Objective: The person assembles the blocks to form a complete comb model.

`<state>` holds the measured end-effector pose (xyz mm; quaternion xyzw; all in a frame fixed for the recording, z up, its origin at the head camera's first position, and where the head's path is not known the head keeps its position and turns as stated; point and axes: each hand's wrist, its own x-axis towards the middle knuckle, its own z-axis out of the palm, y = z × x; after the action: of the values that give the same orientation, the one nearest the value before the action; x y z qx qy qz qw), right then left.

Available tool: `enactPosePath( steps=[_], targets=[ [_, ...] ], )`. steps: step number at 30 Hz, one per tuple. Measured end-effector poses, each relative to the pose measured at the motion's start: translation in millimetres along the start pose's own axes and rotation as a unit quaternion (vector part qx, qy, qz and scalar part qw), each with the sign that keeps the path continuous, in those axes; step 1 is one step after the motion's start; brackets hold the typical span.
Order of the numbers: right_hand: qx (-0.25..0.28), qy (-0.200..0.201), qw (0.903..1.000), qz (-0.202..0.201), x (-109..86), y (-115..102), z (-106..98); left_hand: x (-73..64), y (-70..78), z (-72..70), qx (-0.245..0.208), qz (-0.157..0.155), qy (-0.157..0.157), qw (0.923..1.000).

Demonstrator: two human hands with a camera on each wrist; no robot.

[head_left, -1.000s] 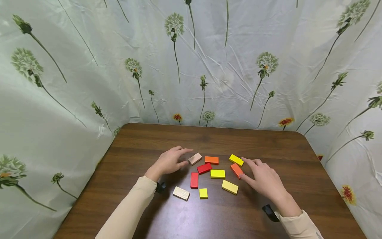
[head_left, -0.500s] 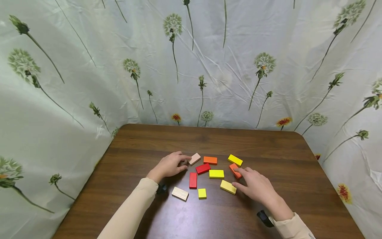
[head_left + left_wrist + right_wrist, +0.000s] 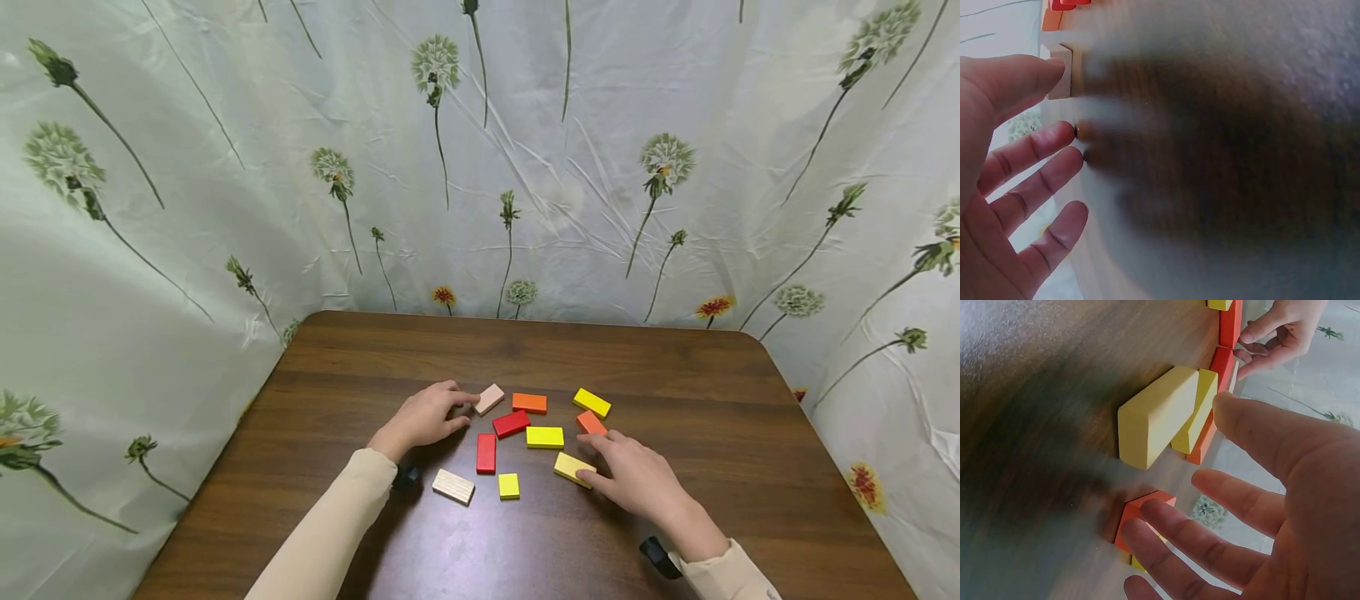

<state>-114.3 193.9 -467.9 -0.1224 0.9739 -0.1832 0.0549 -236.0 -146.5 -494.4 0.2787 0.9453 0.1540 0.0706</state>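
Observation:
My left hand (image 3: 427,414) is beside the pale pink block (image 3: 490,399), its fingers spread and relaxed. One fingertip is at the block's left end; whether it touches cannot be told. My right hand (image 3: 637,475) hovers with spread fingers by the pale yellow block (image 3: 572,468). In the head view its thumb overlaps that block's right end, while the right wrist view shows no grip on the pale yellow block (image 3: 1157,419). Its other fingers partly hide an orange block (image 3: 591,422). Beyond lies a bright yellow block (image 3: 592,402).
Between the hands lie an orange block (image 3: 529,403), two red blocks, one slanted (image 3: 512,423) and one lengthwise (image 3: 486,453), and a yellow block (image 3: 544,437). Closer in are a small yellow square block (image 3: 508,486) and a plain wood block (image 3: 453,487). A floral curtain (image 3: 480,167) hangs behind the brown table (image 3: 420,342).
My right hand has moved left and nearer to me, from the orange block to the pale yellow one. My left hand has lowered slightly to the pink block. The blocks appear unmoved.

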Motion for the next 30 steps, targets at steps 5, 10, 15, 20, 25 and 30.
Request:
enactPosePath(
  steps=[5,10,15,20,25,30],
  targets=[
    [0.004,0.001,1.0,0.002,-0.4,0.3,0.1,-1.4,-1.2,1.4,0.012,0.008,0.013,0.9998],
    [0.01,0.0,0.9999,0.002,-0.1,0.7,0.5,-5.0,-1.6,2.6,0.022,0.017,0.03,0.9992],
    [0.014,-0.003,0.9999,0.003,0.1,1.4,0.3,-9.3,-0.8,1.7,0.023,0.017,0.031,0.9991],
    [0.014,-0.004,0.9999,0.003,0.8,2.1,0.3,-12.2,0.4,0.6,0.023,0.015,0.029,0.9992],
    [0.012,-0.005,0.9999,0.001,0.5,3.2,1.6,-12.8,2.7,-0.1,0.022,0.006,0.021,0.9995],
    [0.013,-0.001,0.9999,-0.002,-0.1,2.8,2.7,-8.9,-1.1,-2.0,0.001,0.012,0.019,0.9998]
  ],
)
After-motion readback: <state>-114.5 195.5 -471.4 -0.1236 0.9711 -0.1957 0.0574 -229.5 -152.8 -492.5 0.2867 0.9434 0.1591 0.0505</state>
